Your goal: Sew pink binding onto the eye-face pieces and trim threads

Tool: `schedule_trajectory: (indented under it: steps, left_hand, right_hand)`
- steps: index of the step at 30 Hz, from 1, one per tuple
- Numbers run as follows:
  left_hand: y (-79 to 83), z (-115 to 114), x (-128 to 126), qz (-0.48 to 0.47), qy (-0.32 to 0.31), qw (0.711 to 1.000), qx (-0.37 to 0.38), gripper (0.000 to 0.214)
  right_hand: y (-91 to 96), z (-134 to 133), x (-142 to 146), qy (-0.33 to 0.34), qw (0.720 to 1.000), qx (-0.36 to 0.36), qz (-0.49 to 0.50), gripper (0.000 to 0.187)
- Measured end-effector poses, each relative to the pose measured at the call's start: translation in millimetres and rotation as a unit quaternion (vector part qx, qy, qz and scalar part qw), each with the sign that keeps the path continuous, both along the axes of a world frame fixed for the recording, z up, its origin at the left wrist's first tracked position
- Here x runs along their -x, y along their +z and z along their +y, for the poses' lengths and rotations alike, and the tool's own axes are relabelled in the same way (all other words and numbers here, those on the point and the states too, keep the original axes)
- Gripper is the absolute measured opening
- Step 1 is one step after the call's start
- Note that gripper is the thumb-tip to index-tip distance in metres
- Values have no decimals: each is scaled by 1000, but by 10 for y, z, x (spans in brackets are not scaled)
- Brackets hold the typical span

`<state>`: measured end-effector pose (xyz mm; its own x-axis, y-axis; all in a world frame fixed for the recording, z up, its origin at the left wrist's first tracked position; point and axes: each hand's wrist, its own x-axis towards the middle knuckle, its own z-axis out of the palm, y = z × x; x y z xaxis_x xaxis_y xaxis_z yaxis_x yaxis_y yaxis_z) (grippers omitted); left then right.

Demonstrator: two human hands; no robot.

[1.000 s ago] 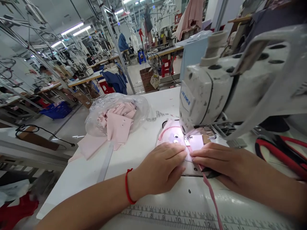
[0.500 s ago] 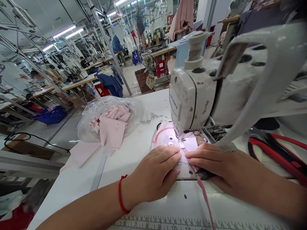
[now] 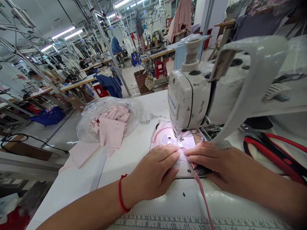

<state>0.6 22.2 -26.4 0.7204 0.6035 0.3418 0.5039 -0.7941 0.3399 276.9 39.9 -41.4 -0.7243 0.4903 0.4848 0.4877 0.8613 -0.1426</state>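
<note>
A pale pink fabric piece (image 3: 160,135) with two eye-like rings lies under the needle area of a white sewing machine (image 3: 181,99). My left hand (image 3: 153,171) rests on its near edge, fingers flat and together, the thumb apart. Close to the presser foot, my right hand (image 3: 223,161) pinches a narrow pink fabric strip (image 3: 202,195), which trails down over the table's front. A dark pointed tool (image 3: 202,171) shows beneath the right fingers; its handle is hidden, so its kind is unclear. The lamp glare whitens the cloth by the needle.
Left on the table, a clear plastic bag (image 3: 83,127) holds pink cut pieces (image 3: 112,127). Red-and-black-handled scissors (image 3: 283,156) lie right of the machine. A printed ruler (image 3: 153,222) runs along the front edge. A thread spool (image 3: 192,54) stands atop the machine head.
The view has shifted slightly, so the machine and scissors appear a little further left. Both hands keep nearly the same places on the cloth and strip.
</note>
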Motion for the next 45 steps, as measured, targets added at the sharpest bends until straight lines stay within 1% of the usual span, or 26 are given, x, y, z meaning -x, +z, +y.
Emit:
schedule_trajectory:
  steps: [2, 8, 14, 17, 23, 26, 31, 34, 38, 41, 45]
  left_hand:
    - [0, 2, 0, -2, -1, 1000, -1, 42]
    - [-8, 3, -2, -4, -1, 1000, -5, 42]
    - [-8, -1, 9, 4, 6, 1000, -1, 43]
    - [-7, -5, 10, 8, 10, 1000, 0, 44]
    - [7, -20, 12, 4, 8, 1000, 1, 41]
    - [17, -24, 15, 2, 4, 1000, -4, 39]
    - [19, -22, 9, -2, -14, 1000, -13, 39]
    - [23, -22, 8, 1, -19, 1000, -16, 40]
    - [35, -28, 10, 3, -20, 1000, -24, 40]
    - [40, -32, 10, 6, -15, 1000, -25, 39]
    - [35, -33, 9, 8, -4, 1000, -22, 40]
  right_hand:
    - [-2, -8, -4, -2, 1000, -1, 1, 55]
    - [-104, 25, -19, -9, 1000, -1, 10, 60]
    - [-87, 19, -20, -15, 1000, -4, 3, 58]
    - [-101, 15, -23, -7, 1000, -6, -1, 58]
    - [-93, 27, -18, -4, 999, -19, 26, 55]
    - [-81, 17, -19, -5, 999, -9, 32, 50]
    - [-149, 13, -17, 6, 997, 42, 68, 41]
    - [-182, 19, -6, 15, 996, 55, 72, 47]
    - [-202, 8, -3, 8, 997, 52, 50, 57]
    - [-216, -10, -2, 1, 999, 39, 36, 58]
    - [-200, -15, 14, -16, 999, 25, 25, 54]
